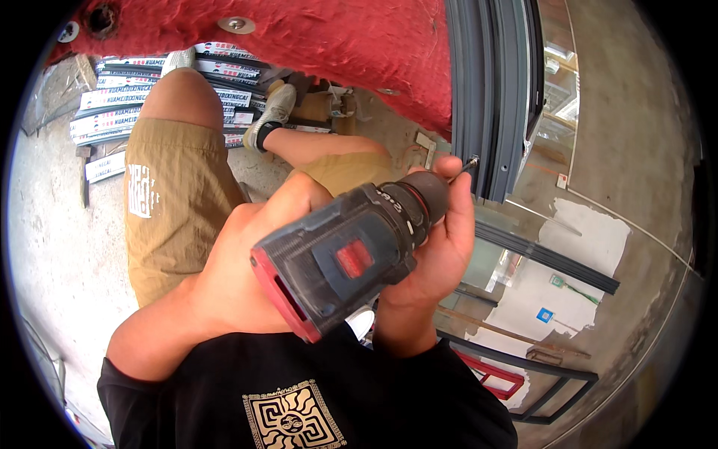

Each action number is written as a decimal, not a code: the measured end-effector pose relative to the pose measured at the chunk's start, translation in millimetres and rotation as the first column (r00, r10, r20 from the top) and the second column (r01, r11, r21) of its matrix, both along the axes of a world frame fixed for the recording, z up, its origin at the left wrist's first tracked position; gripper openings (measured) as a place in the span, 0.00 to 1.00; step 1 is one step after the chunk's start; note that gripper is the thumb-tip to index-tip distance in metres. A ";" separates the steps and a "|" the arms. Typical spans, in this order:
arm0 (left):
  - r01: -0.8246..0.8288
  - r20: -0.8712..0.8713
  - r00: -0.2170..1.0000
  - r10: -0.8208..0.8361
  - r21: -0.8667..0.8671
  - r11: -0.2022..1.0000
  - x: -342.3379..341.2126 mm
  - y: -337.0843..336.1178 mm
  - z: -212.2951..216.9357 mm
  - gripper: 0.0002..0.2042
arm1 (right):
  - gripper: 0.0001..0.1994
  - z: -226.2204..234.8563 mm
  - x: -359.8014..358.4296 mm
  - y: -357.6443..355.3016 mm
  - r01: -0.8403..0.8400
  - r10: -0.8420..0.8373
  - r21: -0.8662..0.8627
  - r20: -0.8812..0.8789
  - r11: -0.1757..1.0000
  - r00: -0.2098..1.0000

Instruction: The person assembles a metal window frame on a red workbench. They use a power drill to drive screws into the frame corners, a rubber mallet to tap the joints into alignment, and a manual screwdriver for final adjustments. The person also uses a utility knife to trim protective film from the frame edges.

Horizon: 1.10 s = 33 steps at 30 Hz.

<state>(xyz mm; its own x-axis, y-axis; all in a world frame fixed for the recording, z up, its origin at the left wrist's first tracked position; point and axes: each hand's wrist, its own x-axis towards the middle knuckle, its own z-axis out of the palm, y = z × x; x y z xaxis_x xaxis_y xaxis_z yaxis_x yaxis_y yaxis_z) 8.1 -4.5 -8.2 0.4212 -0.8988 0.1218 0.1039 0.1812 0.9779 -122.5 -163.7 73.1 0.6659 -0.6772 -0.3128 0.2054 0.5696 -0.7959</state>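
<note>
Near edges of grey profiles (pixel 486 93) — drill (pixel 348 254) in left grip (pixel 258 232), right grip (pixel 443 262) — contact unclear

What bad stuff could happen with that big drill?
The right hand cups the front of the cordless drill, its fingers close to the bit, so they might get nipped. The bit might also skid and scratch the grey grooved profile. That profile's end juts past the red fabric, so a hard push could perhaps make it wobble.

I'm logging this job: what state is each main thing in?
Drill: held, aimed at grey bars; running or not, cannot tell
Left hand: closed on drill
Right hand: curled round drill's front
Grey bars: side by side
Red cloth: worn, fuzzy
Labelled strips: loosely piled
</note>
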 end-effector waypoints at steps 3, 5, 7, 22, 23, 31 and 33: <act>-0.037 -0.011 0.999 0.036 -0.085 0.996 -0.5 -3.8 2.6 0.25 | 0.21 -3.8 -6.3 -5.2 0.008 -0.021 0.100 0.127 0.995 0.992; -0.032 0.067 0.997 0.036 -0.066 0.997 2.8 -5.1 5.8 0.24 | 0.20 -5.2 -5.9 -5.4 0.019 -0.030 0.093 0.118 0.995 0.993; -0.035 0.094 0.995 0.042 -0.069 0.997 3.7 -7.4 7.9 0.24 | 0.20 -4.8 -5.5 -6.1 0.029 -0.038 0.082 0.108 0.996 0.993; -0.044 0.035 0.998 0.045 -0.051 0.998 -12.4 -6.0 3.6 0.26 | 0.19 52.7 -68.4 -27.5 -0.156 -0.301 -0.957 -0.227 0.243 0.926; -0.047 0.045 0.998 0.049 -0.053 0.997 -11.8 -6.7 3.7 0.25 | 0.20 58.9 -59.6 -42.7 -0.081 -0.442 -0.993 -0.111 0.086 0.890; 0.015 -0.001 1.000 -0.015 -0.025 1.000 -3.3 -9.2 8.3 0.25 | 0.34 58.3 -20.4 -170.5 -0.451 -0.369 -0.879 -0.474 0.153 0.799; 0.008 -0.020 1.000 -0.008 -0.021 1.000 -2.4 -9.5 7.0 0.25 | 0.33 54.4 -39.9 -193.8 -0.422 -0.373 -0.888 -0.459 0.182 0.806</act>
